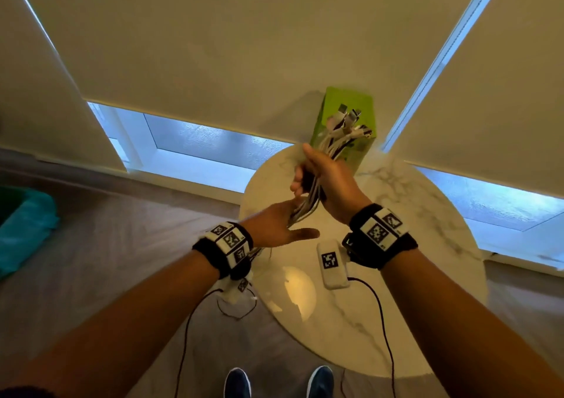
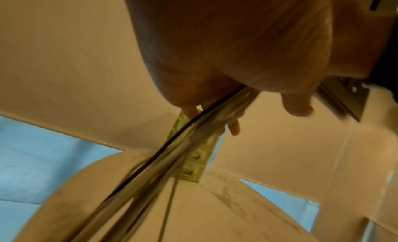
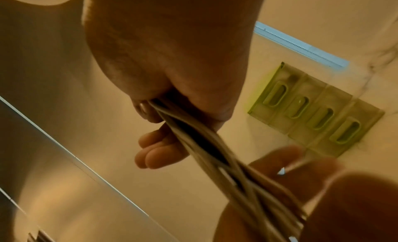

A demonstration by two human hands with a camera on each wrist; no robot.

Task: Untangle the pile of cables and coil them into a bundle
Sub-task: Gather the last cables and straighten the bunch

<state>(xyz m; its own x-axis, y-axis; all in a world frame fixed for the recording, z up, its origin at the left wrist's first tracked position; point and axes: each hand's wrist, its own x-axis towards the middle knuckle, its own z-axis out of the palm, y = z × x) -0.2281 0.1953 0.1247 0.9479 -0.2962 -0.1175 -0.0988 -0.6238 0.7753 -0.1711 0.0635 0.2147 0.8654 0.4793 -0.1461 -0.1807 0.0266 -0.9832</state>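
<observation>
A bundle of white and dark cables (image 1: 309, 199) is held up above the round marble table (image 1: 406, 211). My right hand (image 1: 325, 177) grips the bundle in a fist, and the plug ends (image 1: 348, 122) fan out above it. In the right wrist view the fingers (image 3: 159, 153) curl round the cables (image 3: 206, 143). My left hand (image 1: 274, 226) lies just below with its palm turned up, thumb out and fingers straight. The loose lengths run across that palm and hang down past the wrist. The left wrist view shows the strands (image 2: 172, 153) streaming out from under the palm (image 2: 215, 58), blurred.
A green box (image 1: 360, 104) stands at the table's far edge against the blind, right behind the plug ends. A white tagged device (image 1: 331, 263) with a black lead lies on the table under my right wrist. A teal cloth (image 1: 24, 226) lies on the floor at left.
</observation>
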